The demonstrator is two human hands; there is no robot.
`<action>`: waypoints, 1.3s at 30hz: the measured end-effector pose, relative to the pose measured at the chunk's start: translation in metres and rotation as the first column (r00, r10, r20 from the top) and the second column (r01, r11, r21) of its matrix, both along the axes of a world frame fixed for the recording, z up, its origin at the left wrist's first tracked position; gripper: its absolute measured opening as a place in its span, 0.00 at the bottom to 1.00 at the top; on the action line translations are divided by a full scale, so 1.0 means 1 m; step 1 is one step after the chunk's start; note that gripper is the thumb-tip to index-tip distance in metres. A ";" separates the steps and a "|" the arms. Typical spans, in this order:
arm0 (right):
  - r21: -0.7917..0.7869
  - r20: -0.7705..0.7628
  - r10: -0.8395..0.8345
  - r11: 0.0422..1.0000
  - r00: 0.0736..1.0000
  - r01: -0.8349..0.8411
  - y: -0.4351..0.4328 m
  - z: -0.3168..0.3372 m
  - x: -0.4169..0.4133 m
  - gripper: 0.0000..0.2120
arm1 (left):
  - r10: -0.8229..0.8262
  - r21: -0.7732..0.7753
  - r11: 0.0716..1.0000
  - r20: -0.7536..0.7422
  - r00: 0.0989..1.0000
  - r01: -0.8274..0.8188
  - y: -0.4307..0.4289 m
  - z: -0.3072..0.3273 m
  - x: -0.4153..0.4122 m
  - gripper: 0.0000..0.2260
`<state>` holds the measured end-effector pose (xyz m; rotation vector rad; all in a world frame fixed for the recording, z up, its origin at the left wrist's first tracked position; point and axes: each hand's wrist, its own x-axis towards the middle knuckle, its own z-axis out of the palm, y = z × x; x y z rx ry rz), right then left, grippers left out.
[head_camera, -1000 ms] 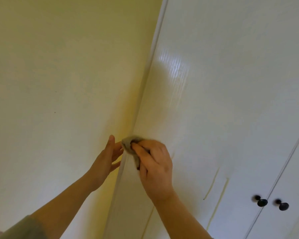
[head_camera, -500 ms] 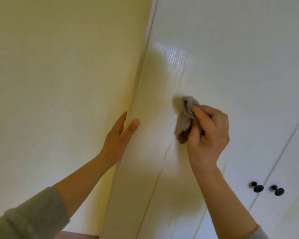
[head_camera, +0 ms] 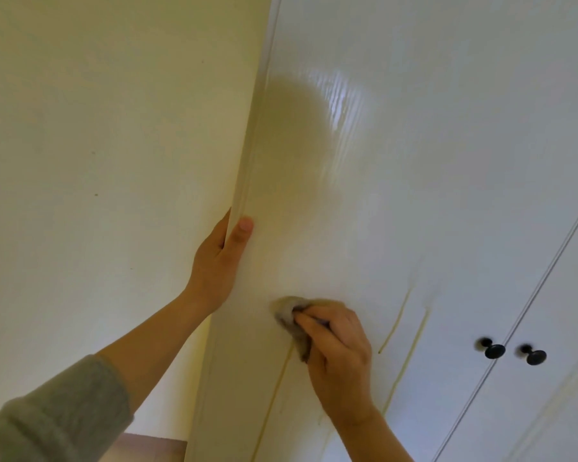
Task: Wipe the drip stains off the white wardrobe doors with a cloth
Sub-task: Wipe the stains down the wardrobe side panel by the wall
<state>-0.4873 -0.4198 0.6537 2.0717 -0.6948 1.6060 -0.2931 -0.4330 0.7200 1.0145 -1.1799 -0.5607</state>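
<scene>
Up close, cloth [head_camera: 289, 316] against door [head_camera: 414, 161], stains [head_camera: 394, 323] beside

White wardrobe door [head_camera: 431, 161] with drip stains [head_camera: 394, 323]

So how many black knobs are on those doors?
2: the left knob beside the door gap, the right knob just across it. Others may be out of view.

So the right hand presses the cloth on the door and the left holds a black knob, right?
No: the head view shows the left hand gripping the door edge, away from the knobs. The right hand does press the cloth on it.
</scene>
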 end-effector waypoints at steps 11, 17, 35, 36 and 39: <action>-0.091 0.358 -0.204 0.964 0.911 0.251 -0.022 0.116 -0.046 0.17 | 0.009 -0.008 1.000 -0.066 0.998 -0.009 0.006 0.003 -0.006 0.24; -0.057 0.103 -0.143 0.987 0.984 0.150 -0.012 0.033 -0.038 0.13 | 0.044 -0.002 0.999 -0.056 0.997 -0.044 0.005 0.004 -0.007 0.29; -0.012 0.371 -0.216 0.971 0.903 0.238 -0.023 0.084 -0.093 0.19 | 0.060 0.027 0.998 -0.051 0.997 -0.058 0.008 0.006 -0.011 0.24; -0.001 0.318 -0.204 0.976 0.926 0.216 -0.020 0.062 -0.090 0.20 | 0.061 0.027 0.998 -0.053 0.997 -0.060 0.008 0.007 -0.011 0.24; 0.096 0.152 -0.242 0.969 0.958 0.229 -0.009 -0.008 -0.087 0.18 | 0.067 0.036 0.997 -0.045 0.997 -0.066 0.009 0.007 -0.010 0.24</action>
